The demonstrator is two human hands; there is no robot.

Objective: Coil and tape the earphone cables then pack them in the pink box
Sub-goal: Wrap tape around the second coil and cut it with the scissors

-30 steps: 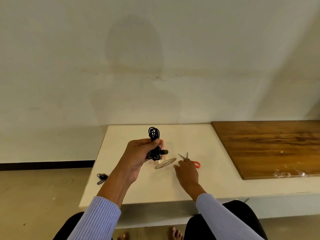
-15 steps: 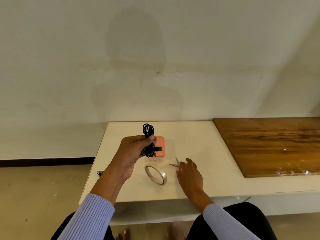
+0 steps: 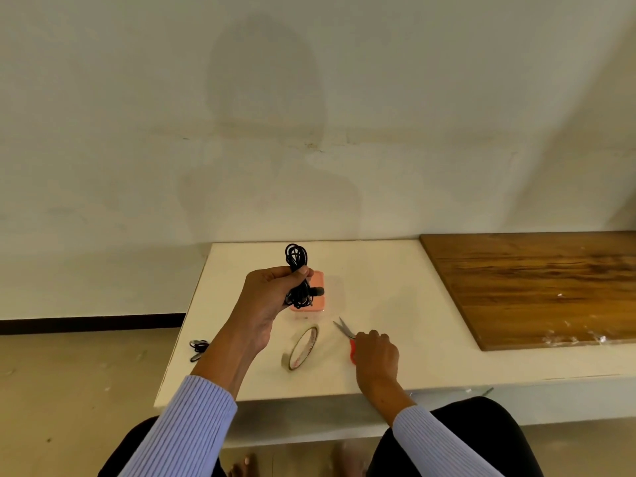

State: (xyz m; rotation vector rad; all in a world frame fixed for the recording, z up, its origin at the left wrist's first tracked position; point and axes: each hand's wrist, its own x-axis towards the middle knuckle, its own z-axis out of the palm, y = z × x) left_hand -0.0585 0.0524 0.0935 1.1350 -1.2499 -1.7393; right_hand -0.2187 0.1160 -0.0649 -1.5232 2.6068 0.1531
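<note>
My left hand [image 3: 266,297] is raised above the white table [image 3: 395,287] and grips a coiled bundle of black earphone cable [image 3: 296,259], its loops sticking up past my thumb. Behind that hand lies the pink box [image 3: 318,301], partly hidden. A roll of clear tape [image 3: 302,348] stands on its edge in front of the box. My right hand [image 3: 377,356] rests on the table, closed over the red handles of the scissors [image 3: 345,330], whose blades point away to the upper left. Another black earphone [image 3: 198,349] lies at the table's left edge.
A brown wooden board [image 3: 537,287] covers the right part of the table. A plain wall rises right behind the table. The floor lies to the left, below the table's edge. My knees are under the front edge.
My right hand has closed over the scissors' handles, which it was only reaching for before. The tape roll now stands tilted the other way. My left hand still holds the coil up.
</note>
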